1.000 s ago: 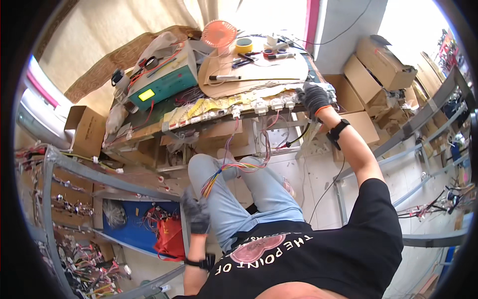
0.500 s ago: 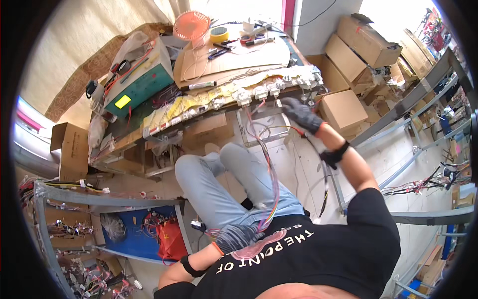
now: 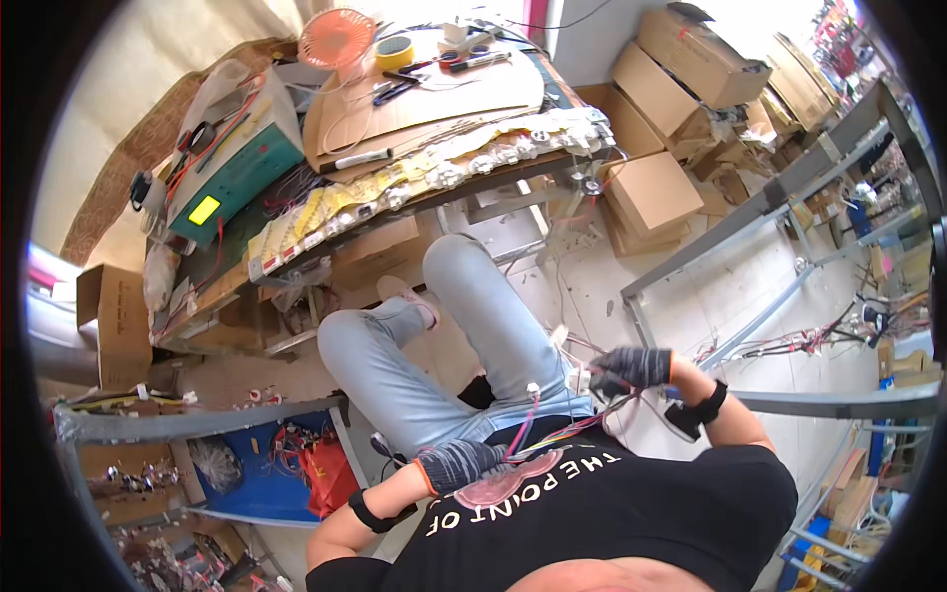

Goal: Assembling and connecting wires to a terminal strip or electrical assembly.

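Observation:
My left hand (image 3: 459, 465), in a dark grey knit glove, is closed round a wire harness (image 3: 572, 427) of many colours, low in front of my shirt. A pink-purple branch rises from beside this hand to a small white connector (image 3: 534, 390). Above my lap on the right, my right hand (image 3: 636, 369), gloved the same way, has its fingers curled on dark red and black wires of the harness. White connectors at the wire ends lie by its fingertips. Part of the bundle is hidden inside each glove.
Ahead stands a workbench with a row of white connectors (image 3: 449, 175) on yellow tape along its front edge. On it are a green tester box (image 3: 242, 178), a pink fan (image 3: 336, 39) and markers. Cardboard boxes (image 3: 651, 192) stand at right. Metal racks (image 3: 148, 419) with wiring flank me.
My right hand has come back from the bench's connector row to above my lap, bringing the wire ends with it. The left hand keeps its hold. The view has shifted slightly.

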Action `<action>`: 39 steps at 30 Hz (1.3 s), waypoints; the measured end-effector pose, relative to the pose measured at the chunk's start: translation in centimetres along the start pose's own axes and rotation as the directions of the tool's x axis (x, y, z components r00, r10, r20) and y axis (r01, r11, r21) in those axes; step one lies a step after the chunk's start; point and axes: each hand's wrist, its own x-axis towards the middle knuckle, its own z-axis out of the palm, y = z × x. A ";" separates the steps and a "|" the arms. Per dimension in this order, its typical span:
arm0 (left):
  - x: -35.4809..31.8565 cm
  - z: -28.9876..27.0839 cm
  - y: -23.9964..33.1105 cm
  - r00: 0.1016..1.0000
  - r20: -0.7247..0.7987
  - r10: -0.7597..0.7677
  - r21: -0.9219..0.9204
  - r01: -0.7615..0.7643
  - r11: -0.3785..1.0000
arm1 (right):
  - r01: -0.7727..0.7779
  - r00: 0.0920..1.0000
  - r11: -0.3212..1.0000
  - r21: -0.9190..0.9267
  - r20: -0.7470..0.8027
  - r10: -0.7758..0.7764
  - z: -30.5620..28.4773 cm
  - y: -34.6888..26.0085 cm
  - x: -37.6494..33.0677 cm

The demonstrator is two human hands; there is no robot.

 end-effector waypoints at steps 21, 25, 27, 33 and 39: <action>-0.8 -2.9 -13.9 0.604 -0.796 0.036 -0.022 -0.089 0.996 | -0.575 0.132 0.723 -0.383 -0.916 -0.380 -27.2 -3.2 13.4; -4.1 -6.4 -9.2 0.563 -0.816 0.128 0.104 -0.075 0.992 | -0.567 0.254 0.756 -0.327 -0.943 -0.217 -24.0 -5.5 11.9; -5.9 -8.6 -5.1 0.573 -0.799 0.181 0.111 -0.155 0.982 | -0.408 0.187 0.869 -0.282 -0.957 -0.223 -21.4 -6.0 11.4; -9.9 -14.7 7.8 0.648 -0.585 0.487 0.336 -0.353 0.873 | -0.099 -0.315 0.938 -0.332 -0.884 -0.346 -20.4 -4.1 19.0; -13.3 -22.5 22.6 0.306 -0.390 0.869 0.753 -0.437 0.492 | 0.345 0.577 0.668 -0.660 -0.412 -0.705 -11.7 -5.0 2.4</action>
